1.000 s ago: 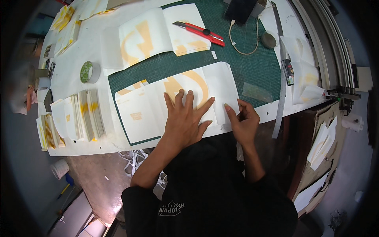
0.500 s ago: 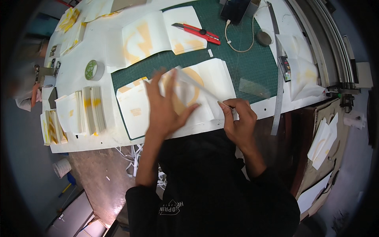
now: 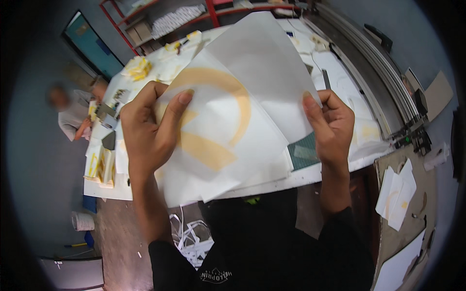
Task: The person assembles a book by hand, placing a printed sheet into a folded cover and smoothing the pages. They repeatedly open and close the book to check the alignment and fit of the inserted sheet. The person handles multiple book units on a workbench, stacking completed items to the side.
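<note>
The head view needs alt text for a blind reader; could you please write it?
The person's left hand and right hand hold up white paper with pale orange shapes, over a white table; another person is at the far left.

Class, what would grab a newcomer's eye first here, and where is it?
The eye falls first on the large white sheet with pale orange shapes, held up in the upper centre between the left hand and right hand. Next come the tangled white strips, low and left of centre, and the red-framed shelf along the top.
</note>
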Available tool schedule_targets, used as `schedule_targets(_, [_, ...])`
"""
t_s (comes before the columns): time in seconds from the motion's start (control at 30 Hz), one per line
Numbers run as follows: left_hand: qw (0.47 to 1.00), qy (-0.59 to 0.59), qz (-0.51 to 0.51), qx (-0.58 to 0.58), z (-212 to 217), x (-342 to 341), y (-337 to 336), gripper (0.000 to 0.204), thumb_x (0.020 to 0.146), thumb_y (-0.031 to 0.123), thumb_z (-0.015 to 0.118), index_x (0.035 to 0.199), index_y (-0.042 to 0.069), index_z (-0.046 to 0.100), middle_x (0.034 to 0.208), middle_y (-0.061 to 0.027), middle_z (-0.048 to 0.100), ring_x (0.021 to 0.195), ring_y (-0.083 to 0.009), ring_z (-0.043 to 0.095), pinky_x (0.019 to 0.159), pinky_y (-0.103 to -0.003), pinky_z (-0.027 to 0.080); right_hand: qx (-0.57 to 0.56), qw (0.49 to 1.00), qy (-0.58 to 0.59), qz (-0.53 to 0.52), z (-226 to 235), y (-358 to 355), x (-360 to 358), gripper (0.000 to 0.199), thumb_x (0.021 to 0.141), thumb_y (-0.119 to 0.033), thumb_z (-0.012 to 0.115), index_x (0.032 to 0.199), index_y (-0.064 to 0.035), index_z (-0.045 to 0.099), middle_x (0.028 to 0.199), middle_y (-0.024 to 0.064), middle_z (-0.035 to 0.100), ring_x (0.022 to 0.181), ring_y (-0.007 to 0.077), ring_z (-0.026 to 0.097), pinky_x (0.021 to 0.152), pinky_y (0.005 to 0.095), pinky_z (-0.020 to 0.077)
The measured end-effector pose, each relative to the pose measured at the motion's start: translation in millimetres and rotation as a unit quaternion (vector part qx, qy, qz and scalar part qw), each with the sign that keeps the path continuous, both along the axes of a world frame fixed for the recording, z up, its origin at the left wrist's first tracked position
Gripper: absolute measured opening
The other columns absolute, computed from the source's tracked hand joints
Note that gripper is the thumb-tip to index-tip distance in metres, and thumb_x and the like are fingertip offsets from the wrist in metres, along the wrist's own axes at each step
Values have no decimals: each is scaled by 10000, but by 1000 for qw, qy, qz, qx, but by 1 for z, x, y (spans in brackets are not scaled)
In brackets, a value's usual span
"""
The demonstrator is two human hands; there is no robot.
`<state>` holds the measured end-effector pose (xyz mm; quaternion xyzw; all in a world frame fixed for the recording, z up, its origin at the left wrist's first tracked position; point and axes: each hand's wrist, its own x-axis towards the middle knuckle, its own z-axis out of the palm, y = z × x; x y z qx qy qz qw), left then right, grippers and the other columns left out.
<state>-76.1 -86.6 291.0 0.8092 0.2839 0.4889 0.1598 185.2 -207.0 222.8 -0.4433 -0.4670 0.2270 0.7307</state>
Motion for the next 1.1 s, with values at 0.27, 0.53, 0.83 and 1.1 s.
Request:
schedule_targets(0.27, [985, 49, 87, 138, 63, -29, -52, 349, 936, 183, 837, 762, -36, 629, 555, -38, 493, 509, -79, 392, 481, -303, 282, 87, 996, -5, -29, 29, -13, -25, 366, 1081, -258, 705, 820, -2, 674, 688, -67, 582, 622, 3, 423, 560, 206, 302])
schedule_targets(0.53, [986, 46, 71, 146, 68, -20, -59, 405, 949, 190, 829, 694, -29, 604, 523, -46, 460, 470, -95, 376, 465, -315, 278, 108, 993, -2, -54, 36, -21, -19, 419, 1084, -265, 700, 770, 10, 673, 652, -61, 566, 612, 6, 423, 537, 229, 303])
schedule_targets(0.83, [986, 42, 44, 154, 67, -9, -52, 382, 920, 175, 849, 685, -18, 618, 504, -57, 473, 430, -102, 393, 442, -310, 285, 100, 991, -7, -84, 37, -31, -11, 398, 1082, -249, 702, 793, 25, 692, 670, -49, 595, 619, 8, 454, 543, 225, 324])
schedule_targets(1.1, [989, 63, 29, 127, 61, -13, -53, 359, 951, 163, 817, 744, -36, 602, 608, -10, 522, 559, -54, 438, 512, -264, 317, 101, 991, -16, -88, 29, -32, -14, 371, 1083, -229, 696, 819, 31, 694, 692, -25, 636, 627, 12, 488, 552, 215, 345])
